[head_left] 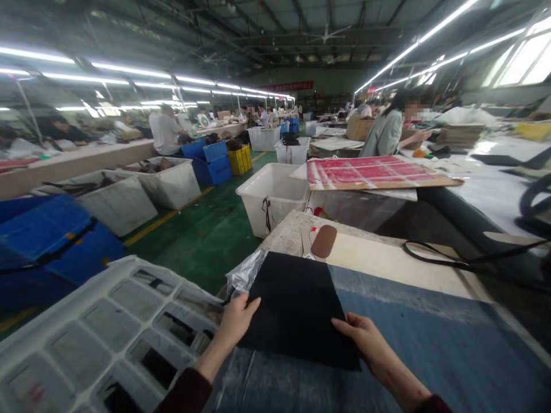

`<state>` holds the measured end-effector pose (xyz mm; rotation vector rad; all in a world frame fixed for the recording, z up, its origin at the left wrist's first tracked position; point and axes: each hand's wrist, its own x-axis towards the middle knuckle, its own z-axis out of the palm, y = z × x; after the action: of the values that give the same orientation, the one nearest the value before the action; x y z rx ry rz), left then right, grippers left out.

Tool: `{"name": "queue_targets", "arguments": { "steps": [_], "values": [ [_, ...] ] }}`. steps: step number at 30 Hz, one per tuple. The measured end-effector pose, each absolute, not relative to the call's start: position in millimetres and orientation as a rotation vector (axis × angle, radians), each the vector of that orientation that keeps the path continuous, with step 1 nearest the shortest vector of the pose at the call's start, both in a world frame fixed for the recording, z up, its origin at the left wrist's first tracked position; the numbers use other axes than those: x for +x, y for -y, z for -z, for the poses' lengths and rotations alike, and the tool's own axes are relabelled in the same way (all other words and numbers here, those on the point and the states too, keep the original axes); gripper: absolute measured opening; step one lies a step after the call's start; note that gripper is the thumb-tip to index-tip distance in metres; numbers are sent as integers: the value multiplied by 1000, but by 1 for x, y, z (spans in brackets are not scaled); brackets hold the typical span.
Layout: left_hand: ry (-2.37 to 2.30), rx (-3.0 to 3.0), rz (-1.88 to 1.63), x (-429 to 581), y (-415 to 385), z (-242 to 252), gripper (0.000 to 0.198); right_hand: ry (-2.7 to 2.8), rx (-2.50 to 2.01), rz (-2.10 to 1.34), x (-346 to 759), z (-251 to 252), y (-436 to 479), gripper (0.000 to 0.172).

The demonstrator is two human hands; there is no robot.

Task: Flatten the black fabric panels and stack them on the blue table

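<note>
left grip (239, 315) + right grip (356, 331) | 1 black sheet (297, 307) | held at opposite edges

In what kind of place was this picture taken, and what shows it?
Most likely a factory workshop: rows of long white tube lights run overhead, large rectangular white plastic bins stand on the green floor, and several people are spread along the hall.

A tray (121, 351) stands left of the sheet (297, 312), a bin (255, 209) beyond
</note>
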<state>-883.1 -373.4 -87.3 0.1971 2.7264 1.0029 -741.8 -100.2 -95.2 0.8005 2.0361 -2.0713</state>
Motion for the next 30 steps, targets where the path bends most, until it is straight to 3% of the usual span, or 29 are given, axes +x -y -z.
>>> {"name": "queue_targets", "arguments": {
  "steps": [4,13,30],
  "values": [
    [-2797,261,-851,-914,366,103,26,-2457,903,1701,-775,116,94,34],
    [-2868,213,-726,-924,362,116,28,-2763,811,1278,-779,153,83,38],
    [-2800,100,-795,-927,361,114,26,-2790,835,1200,-781,153,85,33]
  ]
}}
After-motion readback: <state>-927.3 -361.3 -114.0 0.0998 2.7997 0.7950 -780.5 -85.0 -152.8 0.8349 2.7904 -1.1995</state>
